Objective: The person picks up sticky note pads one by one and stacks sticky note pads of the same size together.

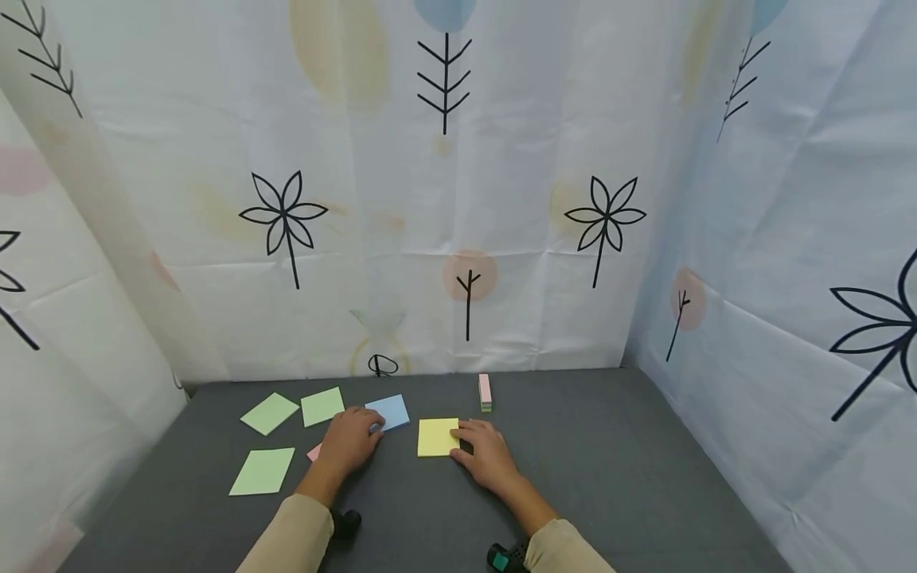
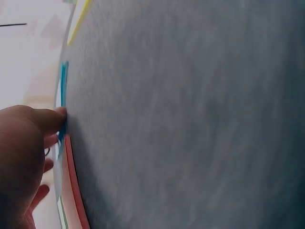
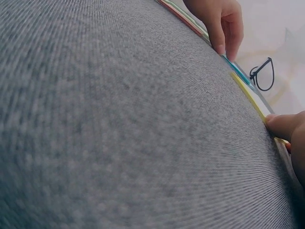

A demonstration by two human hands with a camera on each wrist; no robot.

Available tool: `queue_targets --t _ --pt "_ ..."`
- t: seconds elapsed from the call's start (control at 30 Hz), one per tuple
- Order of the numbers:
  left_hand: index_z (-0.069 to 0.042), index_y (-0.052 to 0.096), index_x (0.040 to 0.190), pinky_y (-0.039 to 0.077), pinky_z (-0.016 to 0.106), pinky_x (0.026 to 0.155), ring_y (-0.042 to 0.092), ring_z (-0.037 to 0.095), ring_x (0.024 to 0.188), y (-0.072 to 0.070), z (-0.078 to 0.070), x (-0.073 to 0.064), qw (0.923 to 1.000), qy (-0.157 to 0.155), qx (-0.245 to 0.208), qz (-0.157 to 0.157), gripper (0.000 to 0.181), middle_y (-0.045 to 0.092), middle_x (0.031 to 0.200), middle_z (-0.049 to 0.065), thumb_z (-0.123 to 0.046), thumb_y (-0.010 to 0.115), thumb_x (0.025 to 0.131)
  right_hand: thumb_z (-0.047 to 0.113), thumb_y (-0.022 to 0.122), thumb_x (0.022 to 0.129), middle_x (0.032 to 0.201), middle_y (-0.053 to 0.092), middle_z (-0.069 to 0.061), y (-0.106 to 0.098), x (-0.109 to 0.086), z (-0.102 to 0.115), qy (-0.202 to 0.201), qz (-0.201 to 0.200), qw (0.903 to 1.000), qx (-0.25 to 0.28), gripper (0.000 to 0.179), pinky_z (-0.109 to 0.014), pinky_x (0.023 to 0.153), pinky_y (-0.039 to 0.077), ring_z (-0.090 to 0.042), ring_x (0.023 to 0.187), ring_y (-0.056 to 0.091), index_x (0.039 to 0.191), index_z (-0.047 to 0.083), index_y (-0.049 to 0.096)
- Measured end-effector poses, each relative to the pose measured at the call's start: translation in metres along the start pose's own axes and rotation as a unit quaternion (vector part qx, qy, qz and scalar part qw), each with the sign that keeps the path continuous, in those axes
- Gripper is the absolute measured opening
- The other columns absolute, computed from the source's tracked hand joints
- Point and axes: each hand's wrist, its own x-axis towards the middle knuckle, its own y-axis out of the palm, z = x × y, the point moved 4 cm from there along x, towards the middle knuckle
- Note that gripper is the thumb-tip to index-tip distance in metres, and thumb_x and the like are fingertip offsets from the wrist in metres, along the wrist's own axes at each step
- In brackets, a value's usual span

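Note:
My left hand pinches the left corner of a blue sticky note pad; in the left wrist view its thumb lies against the near edge of the blue pad. To the right, a yellow sticky note pad lies flat on the table. My right hand grips its right edge, thumb at the near corner and fingers on the far side, as the right wrist view shows along the yellow pad. A pink sticky note pad is mostly hidden behind my left hand and wrist.
Three green sticky notes lie on the left: one at the back, one beside it, one nearer. A small pink-topped stack stands behind the yellow pad. Patterned white curtains bound the grey table.

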Motion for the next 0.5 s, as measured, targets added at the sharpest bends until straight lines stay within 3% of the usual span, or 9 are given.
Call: queue_targets --t 0.13,0.3,0.4,0.5 --pt "-0.012 0.073 0.090 0.051 0.047 0.082 0.068 0.024 0.088 -0.0005 0.0024 0.0033 0.9991 0.042 0.011 0.000 0.011 0.071 0.089 0.003 -0.015 0.077 0.081 0.023 0.070 0.090 0.130 0.060 -0.011 0.0001 -0.0011 -0.0001 -0.004 -0.001 1.0000 0.003 0.036 -0.058 0.097 0.039 -0.034 0.126 0.048 0.122 0.008 0.068" --pt "-0.012 0.069 0.082 0.051 0.045 0.074 0.066 0.022 0.072 -0.0047 -0.0007 0.0060 0.9961 0.081 0.034 0.000 0.008 0.066 0.073 0.001 -0.014 0.077 0.082 0.024 0.070 0.089 0.130 0.061 -0.010 0.0004 -0.0009 -0.0005 -0.005 -0.001 1.0000 0.002 0.036 -0.057 0.097 0.039 -0.034 0.125 0.048 0.122 0.009 0.068" --pt "-0.012 0.068 0.082 0.051 0.045 0.071 0.064 0.022 0.070 -0.0062 -0.0015 0.0070 0.9969 0.072 0.028 0.017 0.007 0.064 0.072 0.000 -0.012 0.075 0.083 0.024 0.070 0.089 0.130 0.061 -0.010 0.0005 -0.0003 -0.0008 -0.005 -0.001 1.0000 -0.001 0.036 -0.057 0.097 0.039 -0.034 0.126 0.049 0.122 0.009 0.069" --pt "-0.012 0.070 0.087 0.052 0.045 0.074 0.065 0.022 0.077 -0.0061 -0.0003 0.0075 0.9983 0.040 0.009 0.041 0.002 0.066 0.079 0.000 -0.012 0.072 0.086 0.024 0.070 0.089 0.130 0.061 -0.010 0.0007 -0.0002 -0.0010 -0.008 -0.002 1.0000 -0.003 0.036 -0.056 0.097 0.039 -0.034 0.125 0.049 0.121 0.009 0.069"
